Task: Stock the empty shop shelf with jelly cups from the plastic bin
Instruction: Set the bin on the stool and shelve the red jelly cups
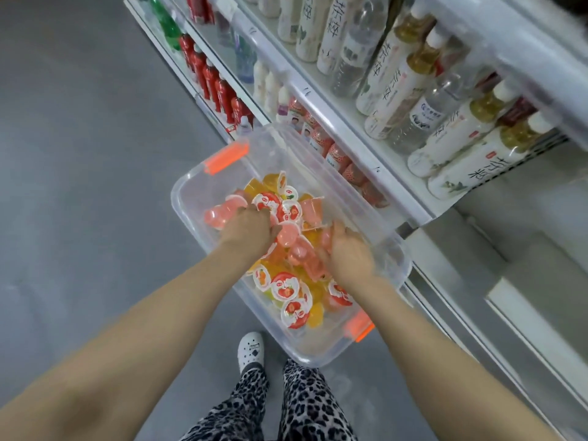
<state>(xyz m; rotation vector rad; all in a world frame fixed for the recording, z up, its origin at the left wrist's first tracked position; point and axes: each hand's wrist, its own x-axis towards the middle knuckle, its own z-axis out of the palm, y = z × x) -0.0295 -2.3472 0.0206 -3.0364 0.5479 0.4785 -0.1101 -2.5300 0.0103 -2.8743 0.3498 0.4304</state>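
A clear plastic bin with orange latches stands on the grey floor beside the shelves. It holds several jelly cups, pink and yellow, with strawberry and orange lids. Both my hands reach down into the pile. My left hand has its fingers curled round pink jelly cups near the bin's middle. My right hand also curls into the cups, with pink ones under its fingers. The fingertips of both hands are hidden among the cups. The empty shelf lies to the right, below the bottle row.
White shop shelving runs diagonally on the right, with tea and water bottles on an upper shelf, red soda bottles and small drink bottles lower down. My white shoe and patterned trousers stand just behind the bin.
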